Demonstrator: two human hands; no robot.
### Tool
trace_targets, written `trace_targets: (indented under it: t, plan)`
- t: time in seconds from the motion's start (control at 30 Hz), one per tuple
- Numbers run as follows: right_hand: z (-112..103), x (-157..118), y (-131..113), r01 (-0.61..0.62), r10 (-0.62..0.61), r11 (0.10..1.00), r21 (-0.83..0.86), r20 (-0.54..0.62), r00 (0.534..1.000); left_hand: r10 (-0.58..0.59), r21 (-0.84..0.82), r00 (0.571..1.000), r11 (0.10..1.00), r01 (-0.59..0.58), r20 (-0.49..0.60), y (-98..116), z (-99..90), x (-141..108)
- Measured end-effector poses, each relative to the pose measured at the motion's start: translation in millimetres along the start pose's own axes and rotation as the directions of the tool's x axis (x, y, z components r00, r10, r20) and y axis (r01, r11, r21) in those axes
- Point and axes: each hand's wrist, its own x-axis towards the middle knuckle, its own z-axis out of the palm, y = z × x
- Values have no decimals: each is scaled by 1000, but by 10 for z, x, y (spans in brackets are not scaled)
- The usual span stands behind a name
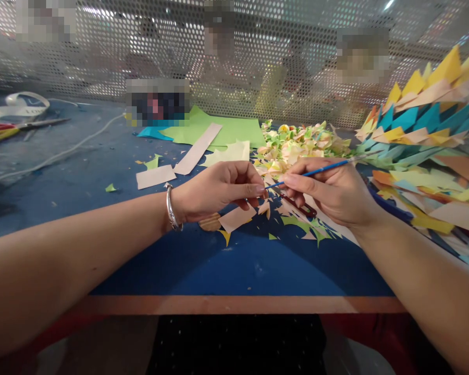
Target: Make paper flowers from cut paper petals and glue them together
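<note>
My right hand [328, 190] is closed around a thin blue stick [316, 171] with a narrow tapering end, like a fine paintbrush. The stick slants down to the left, its lower end at my left fingertips. My left hand [230, 185], a silver bangle on its wrist, pinches thumb against fingers by that end; whatever they hold is too small to make out. Below my hands lie cut paper scraps [238, 217] in pink, green and yellow, and a dark red slotted handle [303, 207]. Just beyond is a heap of small curled paper pieces [297, 146].
Green paper sheets [226, 130] and pink strips [199, 148] lie on the blue table [242, 271]. Layered pointed paper [426, 117] is stacked at right above loose strips [426, 182]. Scissors [19, 127] and a white cord [62, 153] are left. A perforated metal screen [250, 78] stands behind.
</note>
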Motion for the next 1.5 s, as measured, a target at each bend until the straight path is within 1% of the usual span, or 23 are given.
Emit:
trace_targets:
  t: [0.13,0.3,0.37,0.5,0.67,0.8,0.9,1.0,1.13,1.2,1.37,1.5]
  plan:
    - [1,0,-3,4,-4,1000,-3,6,1000,-4,-20,999,1000,3,-36,-9,-6,4]
    - [7,-1,-7,27,-27,1000,-5,-7,1000,32,56,997,998,-28,-72,-14,-6,6]
    - [10,0,-9,33,-34,999,-16,-12,999,41,49,994,998,-36,-97,-5,-3,8]
    - [16,6,-5,57,-57,998,10,-37,998,-9,-43,993,999,4,-118,22,-1,10]
    - [-15,30,26,114,-106,990,80,-90,990,-75,-217,986,975,41,-151,2,-23,19]
    - [-66,56,18,164,-158,986,31,-156,975,-117,-308,975,950,55,-187,-38,-39,36]
    - [-89,63,-5,144,-144,990,-13,-184,972,-148,-327,970,942,79,-193,-38,-30,42]
    - [-100,60,-4,129,-134,991,-40,-163,977,-170,-315,967,943,104,-191,-26,-12,40]
    - [-105,51,22,166,-176,981,-104,-97,980,-161,-290,968,952,101,-190,-31,1,39]
    - [-97,45,17,184,-196,974,-129,-82,977,-155,-294,970,951,95,-188,-36,6,39]
    - [-46,28,-39,204,-214,970,-129,-73,974,-171,-317,968,942,106,-185,-25,26,38]
    - [-21,20,-59,185,-194,975,-120,-66,979,-188,-373,966,921,111,-179,-13,41,41]
